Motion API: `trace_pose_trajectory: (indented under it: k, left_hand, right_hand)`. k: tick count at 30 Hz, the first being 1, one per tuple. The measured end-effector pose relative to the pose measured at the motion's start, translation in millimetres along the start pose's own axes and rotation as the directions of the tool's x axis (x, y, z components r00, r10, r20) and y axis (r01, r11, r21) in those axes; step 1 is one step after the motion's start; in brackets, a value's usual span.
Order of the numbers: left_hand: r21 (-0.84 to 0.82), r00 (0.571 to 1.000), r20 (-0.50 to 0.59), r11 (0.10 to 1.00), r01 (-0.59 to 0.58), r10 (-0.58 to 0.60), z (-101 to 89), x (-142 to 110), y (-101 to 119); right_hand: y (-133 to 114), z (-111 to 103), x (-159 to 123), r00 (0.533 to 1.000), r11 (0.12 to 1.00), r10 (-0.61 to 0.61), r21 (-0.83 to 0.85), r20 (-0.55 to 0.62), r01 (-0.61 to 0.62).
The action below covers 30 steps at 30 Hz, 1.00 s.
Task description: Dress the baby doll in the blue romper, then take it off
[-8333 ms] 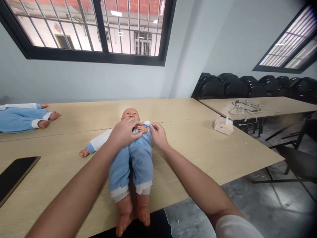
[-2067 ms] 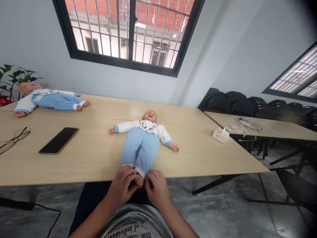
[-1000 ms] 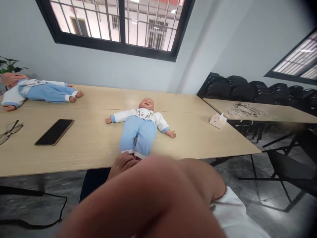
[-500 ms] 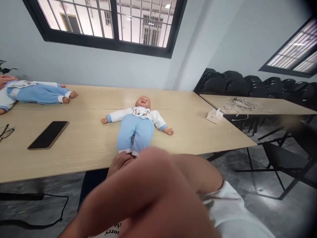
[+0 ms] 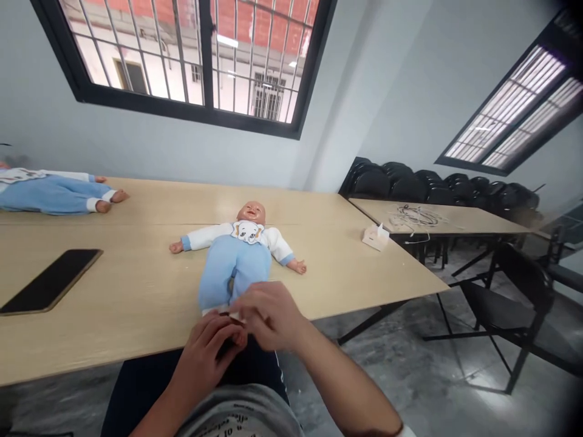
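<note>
A baby doll (image 5: 234, 261) in light blue trousers and a white top with an elephant bib lies on its back on the table. Its head points away from me, arms spread and feet at the near edge. My left hand (image 5: 207, 346) is closed around the doll's feet, its fingers bent over them; toes show beside the fingertips. Just right of it, my right hand (image 5: 268, 312) is held over the lower legs, fingers bent toward the trouser cuffs. Motion blurs these fingertips, and whether they grip anything is unclear.
A second doll (image 5: 54, 191) in similar clothes lies at the far left of the table (image 5: 136, 291). Nearer is a black phone (image 5: 50, 282). A tissue box (image 5: 376, 237) stands at the right. Beyond are tangled cables (image 5: 416, 215), stacked chairs (image 5: 387, 182) and a folding chair (image 5: 496, 303).
My right arm, earlier raised large across the near view, has come down to the doll's lower legs. The view has tilted upward and shifted. My left hand stays at the doll's feet.
</note>
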<state>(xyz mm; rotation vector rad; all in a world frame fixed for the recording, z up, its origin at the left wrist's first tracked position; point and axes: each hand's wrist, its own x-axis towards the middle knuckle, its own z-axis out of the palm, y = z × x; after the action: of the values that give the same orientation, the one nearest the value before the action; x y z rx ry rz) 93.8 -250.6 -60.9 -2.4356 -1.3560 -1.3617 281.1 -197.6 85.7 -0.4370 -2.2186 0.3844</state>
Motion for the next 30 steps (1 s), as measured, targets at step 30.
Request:
trace_pose_trajectory:
  k: [30]
  left_hand:
    - [-0.783, 0.319, -0.039, 0.227, 0.579, -0.947, -30.7, 31.5, -105.5]
  right_hand:
    - [105.9, 84.4, 20.5, 0.912, 0.876, 0.348, -0.423, 0.218, -0.233]
